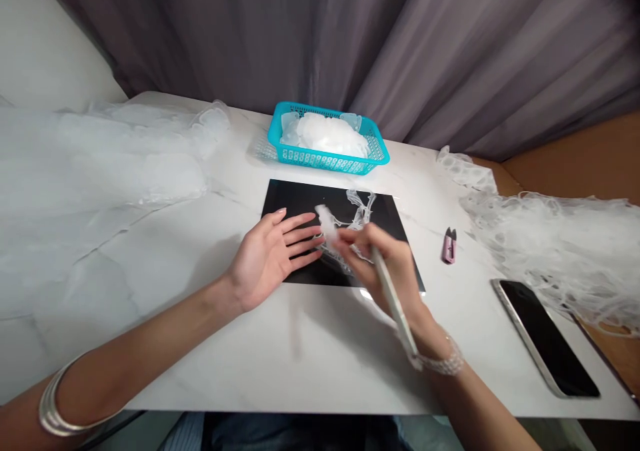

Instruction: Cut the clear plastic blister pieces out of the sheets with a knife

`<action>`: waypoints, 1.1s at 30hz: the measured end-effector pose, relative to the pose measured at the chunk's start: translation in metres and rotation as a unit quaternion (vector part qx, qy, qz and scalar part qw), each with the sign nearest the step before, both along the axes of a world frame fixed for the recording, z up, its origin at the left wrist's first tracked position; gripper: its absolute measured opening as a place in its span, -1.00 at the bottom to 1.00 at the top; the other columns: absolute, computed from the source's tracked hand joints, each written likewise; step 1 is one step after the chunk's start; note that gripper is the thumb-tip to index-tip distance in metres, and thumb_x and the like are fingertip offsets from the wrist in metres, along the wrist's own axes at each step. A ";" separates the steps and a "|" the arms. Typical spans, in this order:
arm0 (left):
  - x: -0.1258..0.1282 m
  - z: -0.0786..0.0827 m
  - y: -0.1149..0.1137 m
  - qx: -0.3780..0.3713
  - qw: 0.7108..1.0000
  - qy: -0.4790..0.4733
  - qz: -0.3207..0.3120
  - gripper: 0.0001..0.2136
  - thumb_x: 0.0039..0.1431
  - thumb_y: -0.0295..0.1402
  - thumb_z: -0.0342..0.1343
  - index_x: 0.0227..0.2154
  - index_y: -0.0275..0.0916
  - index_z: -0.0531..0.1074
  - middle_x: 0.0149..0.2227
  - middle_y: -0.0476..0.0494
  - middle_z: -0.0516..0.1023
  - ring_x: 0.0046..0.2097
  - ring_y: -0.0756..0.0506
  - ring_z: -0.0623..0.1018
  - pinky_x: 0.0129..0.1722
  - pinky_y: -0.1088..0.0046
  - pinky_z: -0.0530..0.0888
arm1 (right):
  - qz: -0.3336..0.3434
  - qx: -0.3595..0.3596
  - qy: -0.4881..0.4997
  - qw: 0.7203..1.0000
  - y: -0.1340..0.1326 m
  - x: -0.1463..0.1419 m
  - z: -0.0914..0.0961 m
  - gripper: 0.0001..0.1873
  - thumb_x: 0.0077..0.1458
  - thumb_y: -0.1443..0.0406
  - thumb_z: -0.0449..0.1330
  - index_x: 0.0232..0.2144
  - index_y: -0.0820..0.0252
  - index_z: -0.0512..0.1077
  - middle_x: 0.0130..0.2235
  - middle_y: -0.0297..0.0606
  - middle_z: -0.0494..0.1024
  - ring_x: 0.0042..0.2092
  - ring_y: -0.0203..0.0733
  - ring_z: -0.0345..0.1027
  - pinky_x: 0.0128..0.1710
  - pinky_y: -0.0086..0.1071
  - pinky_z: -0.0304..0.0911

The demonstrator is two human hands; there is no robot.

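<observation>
Looking down past the near edge of the white marble desk (310,351), I see both forearms lying low, with bangles at the wrists. My left hand (273,254) rests open and empty on the near left part of the matt black rectangular sheet (300,201). The palm seems turned up and the fingers are spread toward the other hand, I judge as a support close by. My right hand (385,264) is closed round a slim white pen-shaped tool (395,304) that slants back to the wrist. Its fingertips pinch a small, blurred white lace cut-out (327,226) over the sheet, whose dark ground likely shows up pale threads. A white openwork lace strip (363,211) lies just beyond. Pink thread snips (449,246) and a black-screened phone (547,338) sit to the right. Farthest, a turquoise plastic basket (325,160) holds more cut-outs.
</observation>
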State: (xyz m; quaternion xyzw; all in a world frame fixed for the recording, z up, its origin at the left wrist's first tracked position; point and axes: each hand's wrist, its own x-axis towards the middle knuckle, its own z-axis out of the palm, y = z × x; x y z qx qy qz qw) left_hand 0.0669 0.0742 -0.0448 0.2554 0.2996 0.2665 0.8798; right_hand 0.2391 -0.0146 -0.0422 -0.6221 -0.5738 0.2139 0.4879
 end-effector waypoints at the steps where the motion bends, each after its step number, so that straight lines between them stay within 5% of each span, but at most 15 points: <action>1: 0.000 0.001 0.000 -0.017 1.000 -0.011 -0.012 -0.47 0.36 -0.09 -0.08 0.21 -0.37 0.33 0.15 -0.40 0.49 0.16 -0.28 0.50 0.14 0.18 0.45 | 0.042 -0.016 -0.016 0.999 -0.002 -0.004 0.001 -0.56 0.17 0.25 0.26 -0.55 0.09 0.06 -0.45 -0.32 0.53 -0.33 -0.18 0.47 -0.37 -0.33 0.30; 3: 0.001 0.003 -0.001 -0.045 0.999 -0.024 -0.017 -0.47 0.36 -0.07 -0.10 0.20 -0.37 0.34 0.14 -0.40 0.50 0.13 -0.28 0.52 0.11 0.18 0.47 | 0.065 -0.031 -0.005 0.997 -0.003 -0.007 0.006 -0.57 0.21 0.22 0.23 -0.55 0.08 0.06 -0.43 -0.29 0.56 -0.31 -0.15 0.50 -0.37 -0.32 0.32; 9: 0.000 0.005 0.002 -0.080 0.995 -0.053 -0.013 -0.49 0.35 -0.10 -0.06 0.19 -0.35 0.36 0.15 -0.40 0.49 0.14 -0.34 0.52 0.15 0.05 0.43 | -0.104 0.044 0.220 0.969 0.006 0.019 0.010 -0.55 0.16 0.23 0.28 -0.54 0.09 0.07 -0.36 -0.24 0.64 -0.25 -0.12 0.58 -0.21 -0.22 0.46; 17: 0.000 0.005 0.000 -0.072 0.996 -0.051 -0.021 -0.51 0.36 -0.10 -0.07 0.14 -0.37 0.41 0.11 -0.40 0.52 0.12 -0.34 0.52 0.14 0.02 0.42 | -0.019 -0.041 0.275 0.960 0.010 0.017 -0.002 -0.57 0.11 0.24 0.33 -0.51 0.10 0.10 -0.33 -0.24 0.62 -0.18 -0.13 0.56 -0.23 -0.31 0.43; 24: 0.000 -0.003 -0.001 -0.015 0.997 -0.023 -0.067 -0.54 0.37 -0.11 -0.05 0.15 -0.35 0.38 0.14 -0.42 0.49 0.11 -0.30 0.52 0.15 0.10 0.40 | 0.023 -0.107 0.277 0.954 0.020 0.012 0.000 -0.49 -0.01 0.24 0.39 -0.56 0.12 0.06 -0.45 -0.36 0.52 -0.49 -0.35 0.29 -0.60 -0.49 0.12; 28: -0.002 -0.008 0.006 0.032 0.999 0.025 -0.003 -0.54 0.34 -0.12 0.01 0.16 -0.33 0.35 0.17 -0.45 0.42 0.07 -0.31 0.55 0.14 0.09 0.42 | 0.014 -0.037 0.238 0.970 0.057 0.031 0.019 -0.51 -0.04 0.24 0.40 -0.57 0.12 0.08 -0.50 -0.37 0.48 -0.48 -0.33 0.32 -0.53 -0.47 0.22; 33: -0.006 -0.010 0.013 0.057 0.996 0.054 0.051 -0.58 0.30 -0.19 0.07 0.11 -0.33 0.36 0.16 -0.46 0.40 0.07 -0.30 0.55 0.15 0.13 0.44 | -0.046 0.089 0.217 0.971 0.154 0.050 0.050 -0.54 -0.12 0.26 0.36 -0.55 0.09 0.06 -0.52 -0.46 0.35 -0.42 -0.31 0.39 -0.41 -0.42 0.37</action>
